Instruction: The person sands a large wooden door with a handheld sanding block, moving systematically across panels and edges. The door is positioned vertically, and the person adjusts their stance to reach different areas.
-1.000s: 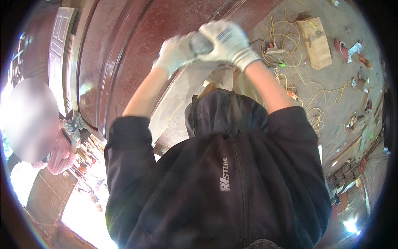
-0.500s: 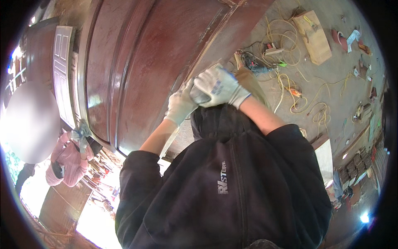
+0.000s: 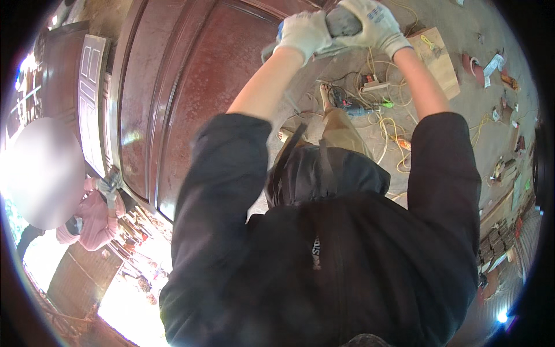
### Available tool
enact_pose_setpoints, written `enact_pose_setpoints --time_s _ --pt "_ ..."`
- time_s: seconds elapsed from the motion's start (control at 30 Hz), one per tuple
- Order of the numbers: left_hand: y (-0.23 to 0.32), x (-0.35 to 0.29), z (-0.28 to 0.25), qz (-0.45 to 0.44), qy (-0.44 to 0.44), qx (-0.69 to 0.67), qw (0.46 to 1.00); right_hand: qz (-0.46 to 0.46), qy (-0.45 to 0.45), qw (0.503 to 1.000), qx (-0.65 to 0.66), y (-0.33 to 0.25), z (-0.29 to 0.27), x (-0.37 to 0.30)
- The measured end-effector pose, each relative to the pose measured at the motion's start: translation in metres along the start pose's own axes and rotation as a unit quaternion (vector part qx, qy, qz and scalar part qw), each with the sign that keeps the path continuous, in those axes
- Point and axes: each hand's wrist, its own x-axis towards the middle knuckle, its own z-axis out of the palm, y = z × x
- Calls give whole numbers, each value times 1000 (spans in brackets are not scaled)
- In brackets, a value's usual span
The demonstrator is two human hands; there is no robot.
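While both gloved hands, left hand point(image 3: 303, 32) and right hand point(image 3: 373, 23), clench 1 grey power tool point(image 3: 342, 22) between their fingers, it looks rigid and fairly heavy, best gripped around its body

Dusty floor point(image 3: 462, 34): tangled yellow cable point(image 3: 388, 124), wooden board point(image 3: 436, 61), perhaps scattered tools.

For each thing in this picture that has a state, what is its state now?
left hand: gloved, gripping the grey tool
right hand: gloved, gripping the grey tool
grey tool: held up in both hands
red-brown door: lying flat
yellow cords: loose, tangled on the floor
white door: standing on edge
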Motion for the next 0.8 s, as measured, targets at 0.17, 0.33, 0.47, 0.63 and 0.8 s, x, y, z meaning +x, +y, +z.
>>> enact_pose_setpoints --time_s 0.17,0.33,0.47,0.63,0.8 --pt "-10 -15 17 -2 11 -1 1000 -12 -21 999 22 -19 2 -12" --pt "-57 -137 64 -69 1 -36 997 -25 -34 993 113 -145 7 -32" --pt "-101 -223 74 -40 -33 -34 998 2 -64 987 145 -242 29 -51" --pt "-135 -278 87 -122 -109 -10 986 -17 -88 987 133 -309 57 -58" --pt "-170 -294 102 -212 -62 -25 975 -93 -178 973 117 -324 73 -18"
